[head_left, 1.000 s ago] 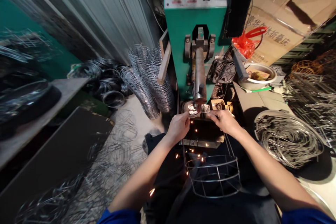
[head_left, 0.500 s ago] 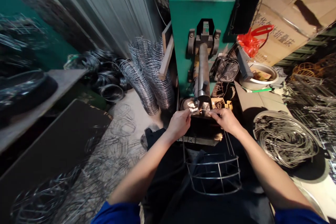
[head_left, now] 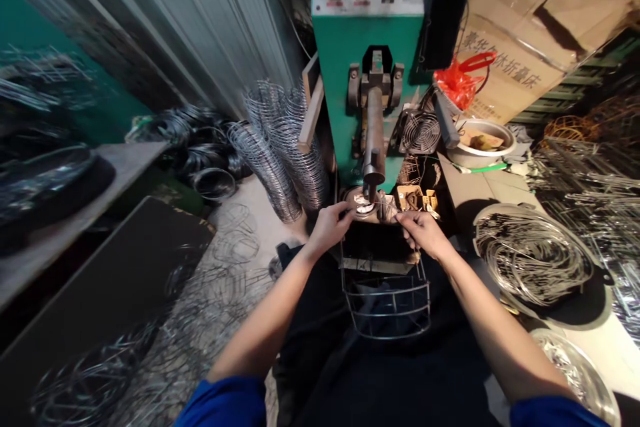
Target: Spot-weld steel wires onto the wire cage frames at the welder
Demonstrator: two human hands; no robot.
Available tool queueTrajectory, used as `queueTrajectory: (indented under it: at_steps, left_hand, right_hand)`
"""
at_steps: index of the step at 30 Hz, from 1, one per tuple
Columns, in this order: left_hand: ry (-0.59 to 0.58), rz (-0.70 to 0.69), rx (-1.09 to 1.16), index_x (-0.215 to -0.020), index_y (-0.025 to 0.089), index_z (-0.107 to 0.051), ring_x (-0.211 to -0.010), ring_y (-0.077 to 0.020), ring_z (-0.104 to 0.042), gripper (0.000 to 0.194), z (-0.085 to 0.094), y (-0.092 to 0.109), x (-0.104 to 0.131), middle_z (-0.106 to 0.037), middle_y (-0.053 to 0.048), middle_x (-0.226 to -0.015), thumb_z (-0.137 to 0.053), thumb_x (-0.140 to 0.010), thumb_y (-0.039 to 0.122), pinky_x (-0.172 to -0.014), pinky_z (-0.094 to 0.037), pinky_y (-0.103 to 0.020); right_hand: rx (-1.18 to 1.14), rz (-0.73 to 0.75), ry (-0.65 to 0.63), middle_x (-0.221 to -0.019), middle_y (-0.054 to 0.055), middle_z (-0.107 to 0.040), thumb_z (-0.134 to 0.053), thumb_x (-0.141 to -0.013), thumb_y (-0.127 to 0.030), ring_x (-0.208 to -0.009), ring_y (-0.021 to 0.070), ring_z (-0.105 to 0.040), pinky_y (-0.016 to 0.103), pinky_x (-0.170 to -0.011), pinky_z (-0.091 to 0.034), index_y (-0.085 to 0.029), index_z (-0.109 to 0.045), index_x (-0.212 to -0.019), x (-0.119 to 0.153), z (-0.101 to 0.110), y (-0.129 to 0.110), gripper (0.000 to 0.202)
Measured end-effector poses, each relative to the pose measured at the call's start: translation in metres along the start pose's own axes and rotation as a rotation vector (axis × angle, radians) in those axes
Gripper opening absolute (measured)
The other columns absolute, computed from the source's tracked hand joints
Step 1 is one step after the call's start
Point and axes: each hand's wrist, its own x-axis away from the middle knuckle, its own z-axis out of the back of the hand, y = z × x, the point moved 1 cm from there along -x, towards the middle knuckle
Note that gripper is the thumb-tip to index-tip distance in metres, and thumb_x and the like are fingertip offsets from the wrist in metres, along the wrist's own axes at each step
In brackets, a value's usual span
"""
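Left hand (head_left: 327, 230): thumb and finger pinched together, clamped on the left part of a thin silvery metal wire (head_left: 386, 204).
Right hand (head_left: 424, 232): thumb and finger closed on the right part of that wire, other fingers curled beneath.
Wire's long axis: roughly left to right, spanning the gap between the two grips, crosswise to the thick grey cylindrical steel arm (head_left: 374, 137) that reaches out toward the person.
Steel arm's tip: ahead of the grips and between them, just above the wire; touching or apart, I cannot tell.
Nearer hand: the left fingertips look slightly closer to that tip than the right.
Open silvery wire cage (head_left: 393, 314): below both grips, on the person's side, over the dark-clothed lap; its side wires rise toward the hands. Whether the held wire belongs to it is too fine to tell.
Beyond the grips: the green metal machine (head_left: 340, 40) bearing the arm.
Left of the left grip: upright stacks of silvery wire rings (head_left: 285, 153).
Right of the right grip: a round container of bent wire pieces (head_left: 535, 260).
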Motion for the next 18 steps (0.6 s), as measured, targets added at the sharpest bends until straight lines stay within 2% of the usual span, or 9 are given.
queueTrajectory:
  at_steps: [2,5,7,10,12,14,16,18]
  left_hand:
    - [-0.021,0.095,0.272,-0.099,0.014,-0.067,-0.051,-0.0120,-0.057,0.037,0.002,-0.011,0.015,-0.063,0.000,-0.068,-0.056,-0.089,0.048,-0.051,-0.043,-0.022]
    - [0.051,0.298,0.683,-0.128,0.017,-0.055,-0.074,-0.0168,-0.068,0.060,-0.008,-0.033,0.056,-0.068,-0.007,-0.095,-0.060,-0.085,0.058,-0.064,-0.051,-0.026]
    - [0.075,0.489,0.900,-0.135,0.020,-0.045,-0.084,-0.0204,-0.070,0.073,-0.028,-0.045,0.089,-0.067,-0.011,-0.107,-0.063,-0.080,0.065,-0.069,-0.054,-0.030]
    - [-0.062,0.666,1.143,-0.129,0.021,-0.045,-0.092,-0.0277,-0.071,0.080,-0.065,-0.048,0.124,-0.065,-0.016,-0.116,-0.071,-0.070,0.066,-0.071,-0.056,-0.037]
    - [-0.058,0.707,1.218,-0.122,0.020,-0.049,-0.093,-0.0283,-0.071,0.072,-0.081,-0.043,0.134,-0.065,-0.016,-0.117,-0.079,-0.067,0.056,-0.075,-0.057,-0.039]
    - [0.040,0.737,1.185,-0.113,0.019,-0.052,-0.088,-0.0243,-0.072,0.060,-0.088,-0.039,0.136,-0.068,-0.014,-0.114,-0.083,-0.065,0.039,-0.076,-0.057,-0.035]
    - [0.114,0.751,1.096,-0.107,0.019,-0.053,-0.078,-0.0191,-0.071,0.055,-0.089,-0.040,0.131,-0.071,-0.011,-0.110,-0.084,-0.062,0.027,-0.071,-0.057,-0.031]
    - [0.140,0.724,1.002,-0.112,0.020,-0.053,-0.068,-0.0141,-0.068,0.061,-0.089,-0.043,0.124,-0.071,-0.009,-0.109,-0.084,-0.060,0.021,-0.066,-0.057,-0.027]
  right_hand:
    - [0.007,0.036,0.027,-0.053,-0.005,-0.049,-0.054,-0.084,-0.061,-0.035,0.0084,-0.045,0.019,-0.032,-0.031,-0.017,-0.058,-0.080,0.008,-0.001,0.000,0.044]
    - [0.052,0.103,0.151,-0.053,-0.004,-0.051,-0.052,-0.088,-0.059,-0.037,0.0115,-0.049,0.022,-0.036,-0.037,-0.017,-0.061,-0.085,0.020,0.005,0.003,0.043]
    - [0.117,0.153,0.268,-0.054,-0.003,-0.053,-0.050,-0.091,-0.056,-0.039,0.0135,-0.052,0.024,-0.040,-0.042,-0.016,-0.066,-0.097,0.028,0.008,0.007,0.043]
    - [0.241,0.246,0.397,-0.065,0.002,-0.063,-0.046,-0.095,-0.050,-0.053,0.0166,-0.061,0.026,-0.056,-0.051,-0.015,-0.068,-0.109,0.041,0.004,0.008,0.043]
    - [0.281,0.309,0.421,-0.083,0.007,-0.070,-0.044,-0.098,-0.045,-0.071,0.0190,-0.067,0.028,-0.072,-0.054,-0.016,-0.067,-0.114,0.051,-0.002,0.005,0.041]
    - [0.302,0.363,0.399,-0.102,0.009,-0.071,-0.042,-0.099,-0.042,-0.090,0.0198,-0.068,0.028,-0.085,-0.052,-0.018,-0.065,-0.120,0.059,-0.001,0.007,0.040]
    - [0.372,0.368,0.401,-0.114,0.010,-0.069,-0.044,-0.099,-0.043,-0.102,0.0198,-0.065,0.028,-0.093,-0.049,-0.019,-0.063,-0.124,0.070,0.018,0.024,0.040]
    - [0.494,0.241,0.516,-0.115,0.012,-0.068,-0.045,-0.098,-0.044,-0.104,0.0210,-0.064,0.031,-0.095,-0.048,-0.018,-0.064,-0.121,0.092,0.057,0.061,0.040]
